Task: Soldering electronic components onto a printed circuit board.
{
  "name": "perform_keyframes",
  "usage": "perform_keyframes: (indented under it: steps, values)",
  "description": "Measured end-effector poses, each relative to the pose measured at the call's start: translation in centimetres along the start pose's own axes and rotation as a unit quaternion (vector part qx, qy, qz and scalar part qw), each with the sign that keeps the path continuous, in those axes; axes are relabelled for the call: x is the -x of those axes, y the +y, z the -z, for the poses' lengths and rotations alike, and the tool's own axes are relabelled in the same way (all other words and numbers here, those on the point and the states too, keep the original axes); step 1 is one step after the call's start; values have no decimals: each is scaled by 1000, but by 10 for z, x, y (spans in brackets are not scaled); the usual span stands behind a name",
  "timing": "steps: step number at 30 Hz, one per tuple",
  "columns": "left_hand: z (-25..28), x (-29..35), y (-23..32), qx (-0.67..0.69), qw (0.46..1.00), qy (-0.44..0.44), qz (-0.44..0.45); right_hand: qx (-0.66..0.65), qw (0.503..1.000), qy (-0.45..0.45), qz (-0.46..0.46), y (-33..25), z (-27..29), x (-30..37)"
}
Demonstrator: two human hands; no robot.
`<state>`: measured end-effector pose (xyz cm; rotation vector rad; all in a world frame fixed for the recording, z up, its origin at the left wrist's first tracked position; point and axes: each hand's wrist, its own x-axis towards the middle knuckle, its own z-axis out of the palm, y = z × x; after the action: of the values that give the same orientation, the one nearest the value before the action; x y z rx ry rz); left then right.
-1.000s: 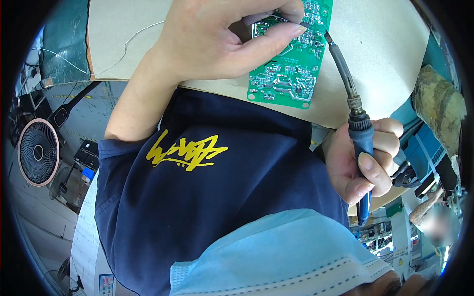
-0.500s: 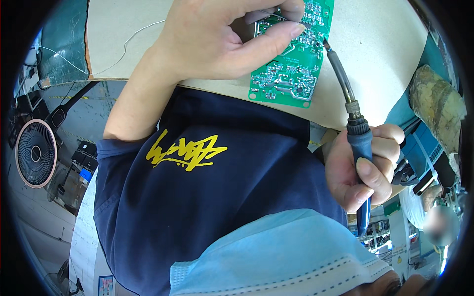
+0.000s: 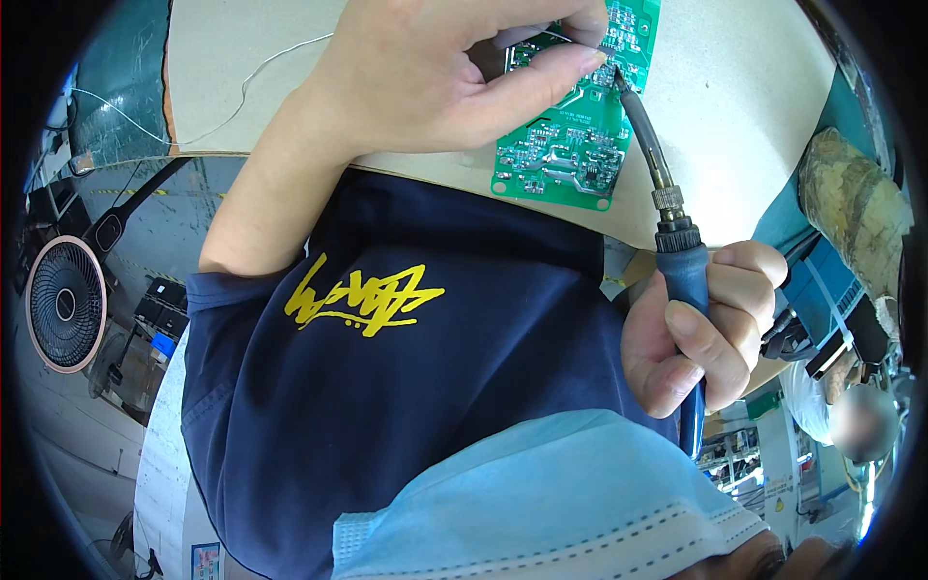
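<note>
Bright, cool exposure. Flat beige tabletop [image 3: 744,106] goes near-white right of the green rectangular circuit board [image 3: 572,118]; silvery solder [image 3: 561,162] glints. Navy cloth shirt [image 3: 503,319] falls to deep shadow under the tabletop's edge. Fisheye bends straight lines, black corners. Blurred round patch [image 3: 863,425] lower right; rim detail soft.

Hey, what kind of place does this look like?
Probably an electronics workshop or assembly floor: the right hand holds a soldering iron with its tip over a green circuit board, and thin silvery wire runs across the worktop.
</note>
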<state>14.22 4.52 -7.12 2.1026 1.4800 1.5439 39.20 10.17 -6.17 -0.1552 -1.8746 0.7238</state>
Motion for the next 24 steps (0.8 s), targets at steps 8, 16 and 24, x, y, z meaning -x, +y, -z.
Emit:
perform_keyframes:
  steps: [8, 16, 24]
  values:
    - [-2, -1, 0, 6, 1000, 9, -3, 25, 998, -47, 12, -5, 4, -6]
    - [-1, 2, -1, 8, 1000, 5, 5, 40, 996, -82, -3, -12, 6, -12]
    - [-3, 3, -3, 23, 1000, 11, 11, 49, 995, -84, 0, -13, 9, -13]
